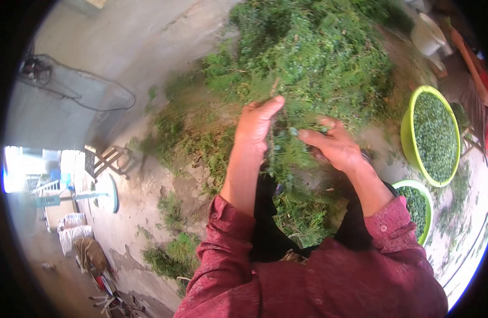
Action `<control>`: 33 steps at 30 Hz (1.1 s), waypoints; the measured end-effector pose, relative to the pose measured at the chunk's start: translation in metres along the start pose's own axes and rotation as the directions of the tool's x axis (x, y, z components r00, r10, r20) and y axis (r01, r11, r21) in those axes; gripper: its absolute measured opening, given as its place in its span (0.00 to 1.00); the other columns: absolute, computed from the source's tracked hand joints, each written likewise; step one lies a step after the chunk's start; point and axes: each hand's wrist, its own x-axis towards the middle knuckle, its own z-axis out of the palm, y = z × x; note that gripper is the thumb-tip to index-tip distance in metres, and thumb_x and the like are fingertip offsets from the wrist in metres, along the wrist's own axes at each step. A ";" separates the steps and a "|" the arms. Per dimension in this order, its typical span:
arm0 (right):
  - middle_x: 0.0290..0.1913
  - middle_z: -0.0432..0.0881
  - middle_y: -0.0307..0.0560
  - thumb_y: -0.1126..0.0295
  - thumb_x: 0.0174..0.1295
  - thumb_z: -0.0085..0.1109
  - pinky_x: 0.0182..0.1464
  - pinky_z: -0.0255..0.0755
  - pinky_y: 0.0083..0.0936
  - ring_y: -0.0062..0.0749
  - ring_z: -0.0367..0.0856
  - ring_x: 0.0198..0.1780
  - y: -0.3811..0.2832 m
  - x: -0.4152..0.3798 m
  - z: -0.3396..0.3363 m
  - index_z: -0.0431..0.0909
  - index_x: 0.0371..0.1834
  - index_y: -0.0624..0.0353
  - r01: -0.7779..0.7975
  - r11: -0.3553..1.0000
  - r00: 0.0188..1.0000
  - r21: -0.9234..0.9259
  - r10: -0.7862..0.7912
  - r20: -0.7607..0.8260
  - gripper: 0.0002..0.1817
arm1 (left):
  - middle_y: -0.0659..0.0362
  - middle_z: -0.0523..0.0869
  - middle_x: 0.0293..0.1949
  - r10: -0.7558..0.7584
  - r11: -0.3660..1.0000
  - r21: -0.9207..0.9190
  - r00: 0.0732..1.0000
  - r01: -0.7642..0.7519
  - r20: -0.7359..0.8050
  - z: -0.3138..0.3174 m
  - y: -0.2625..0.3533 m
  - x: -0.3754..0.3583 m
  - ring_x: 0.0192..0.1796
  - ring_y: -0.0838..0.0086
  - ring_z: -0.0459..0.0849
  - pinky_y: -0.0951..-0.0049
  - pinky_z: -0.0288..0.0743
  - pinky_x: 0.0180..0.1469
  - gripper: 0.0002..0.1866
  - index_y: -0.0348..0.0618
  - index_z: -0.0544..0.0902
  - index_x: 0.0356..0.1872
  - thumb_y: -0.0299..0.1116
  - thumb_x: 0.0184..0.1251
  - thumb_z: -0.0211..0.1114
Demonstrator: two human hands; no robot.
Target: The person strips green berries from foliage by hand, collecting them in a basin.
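My left hand [257, 124] is closed around the thin woody stem of a leafy branch [272, 146], which hangs down in front of my knees. Close beside it on the right, my right hand [336, 146] has its fingers curled and thumb bent inward at the branch's foliage. A small green sprig [322, 127] shows between that thumb and the fingers; the fingertips are partly hidden and a little blurred. Beyond both hands lies a large heap of cut green branches [318, 58]. More loose greenery [302, 217] lies on the ground between my legs.
At right stand a yellow-green tub [404, 135] full of small green pieces and a second light-green tub [428, 212] nearer me. A person's arm [471, 69] shows at far right near a white bucket [428, 34]. Left are a wooden stool [107, 163] and a cable [117, 109].
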 end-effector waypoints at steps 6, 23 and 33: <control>0.25 0.74 0.43 0.73 0.56 0.52 0.15 0.49 0.12 0.18 0.64 0.20 0.018 0.007 -0.018 0.75 0.35 0.60 -0.126 0.884 0.905 0.450 -0.084 0.417 0.05 | 0.60 0.81 0.27 0.075 0.985 -0.139 0.982 -0.100 -0.172 -0.019 0.025 -0.005 0.32 0.74 0.77 0.73 0.67 0.43 0.11 0.40 0.79 0.30 0.34 0.50 0.69; 0.21 0.73 0.37 0.67 0.50 0.67 0.14 0.50 0.14 0.16 0.62 0.14 0.012 0.018 0.009 0.76 0.32 0.63 -0.034 0.964 0.998 0.262 0.045 -0.039 0.13 | 0.71 0.71 0.19 0.257 0.960 0.129 0.965 -0.249 -0.049 -0.006 -0.015 0.005 0.20 0.88 0.62 0.81 0.53 0.20 0.08 0.38 0.77 0.23 0.31 0.55 0.65; 0.31 0.76 0.45 0.70 0.56 0.55 0.14 0.53 0.11 0.22 0.66 0.20 0.013 0.019 -0.023 0.70 0.39 0.59 -0.208 0.691 0.898 0.692 -0.147 0.416 0.09 | 0.59 0.81 0.26 0.127 0.984 -0.077 0.936 -0.161 -0.329 -0.031 0.023 0.001 0.27 0.76 0.79 0.76 0.75 0.32 0.05 0.41 0.79 0.30 0.30 0.55 0.64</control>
